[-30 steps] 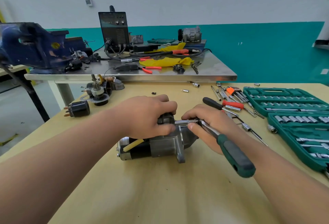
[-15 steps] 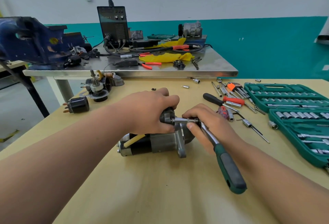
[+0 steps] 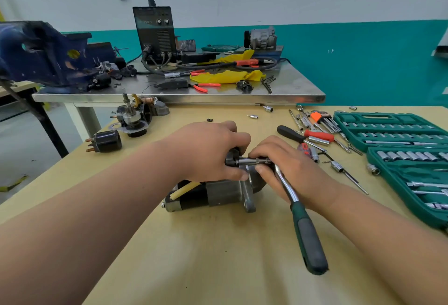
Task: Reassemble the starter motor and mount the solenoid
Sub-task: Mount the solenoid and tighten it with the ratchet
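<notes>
— How far along am I?

— The motor [image 3: 213, 195] lies on the counter [image 3: 218, 268], left hand [image 3: 206, 151] gripping its solenoid [image 3: 232, 158]; right hand [image 3: 288, 164] clasps the ratchet [image 3: 300, 217]. You're likely fastening; tightening remains.

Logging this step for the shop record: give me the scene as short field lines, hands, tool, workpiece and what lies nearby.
workpiece: starter motor lying on its side on the wooden table
left hand: left hand gripping the motor's top
right hand: right hand at the ratchet's head end
tool: ratchet, green handle pointing toward the camera
right side: open green socket set
far left: black solenoid, loose on the table
</notes>
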